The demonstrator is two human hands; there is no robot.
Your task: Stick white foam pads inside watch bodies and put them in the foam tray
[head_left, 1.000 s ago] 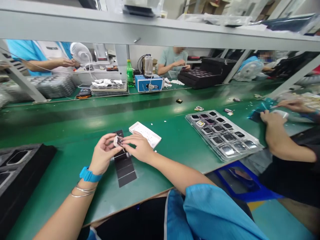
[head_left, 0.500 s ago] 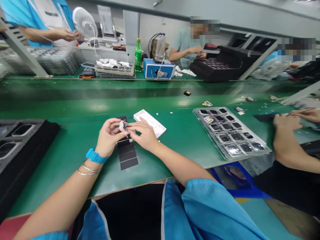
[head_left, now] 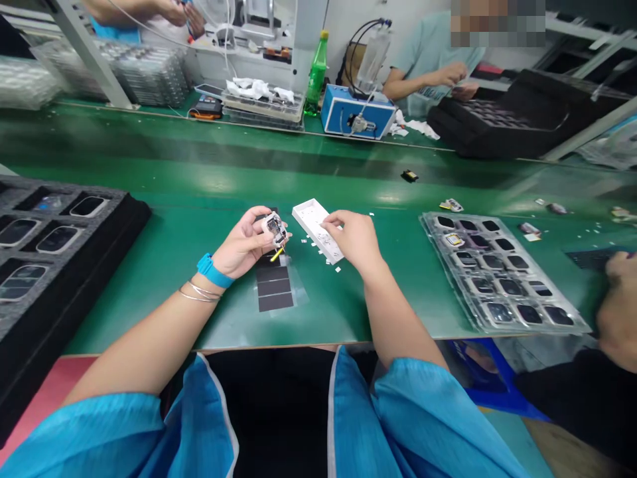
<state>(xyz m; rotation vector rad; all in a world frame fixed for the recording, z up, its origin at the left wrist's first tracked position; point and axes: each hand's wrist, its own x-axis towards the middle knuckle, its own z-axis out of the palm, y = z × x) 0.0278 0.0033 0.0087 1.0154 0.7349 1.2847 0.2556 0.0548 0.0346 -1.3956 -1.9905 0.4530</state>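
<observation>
My left hand (head_left: 241, 242) holds a small electronic module (head_left: 275, 229) with a whitish, partly clear casing between its fingers and thumb. A thin yellow piece (head_left: 277, 254) shows just below the module. My right hand (head_left: 354, 240) is apart from the module, its fingertips at the edge of a white rectangular tray (head_left: 313, 229). Tiny white bits lie around that tray on the green bench (head_left: 348, 312). Under my left hand's fingers lies a dark segmented strip on clear film (head_left: 273, 289), its far end hidden.
A black foam tray with phone-sized units (head_left: 64, 239) lies at the left. A clear blister tray of dark units (head_left: 502, 272) lies at the right, beside a co-worker's hand (head_left: 620, 292). Across the bench stand a blue box (head_left: 355, 116) and a green bottle (head_left: 316, 76).
My right hand has left the module and moved right to the white tray, which now lies turned at an angle. My left hand keeps the module, and a yellow piece now shows beneath it.
</observation>
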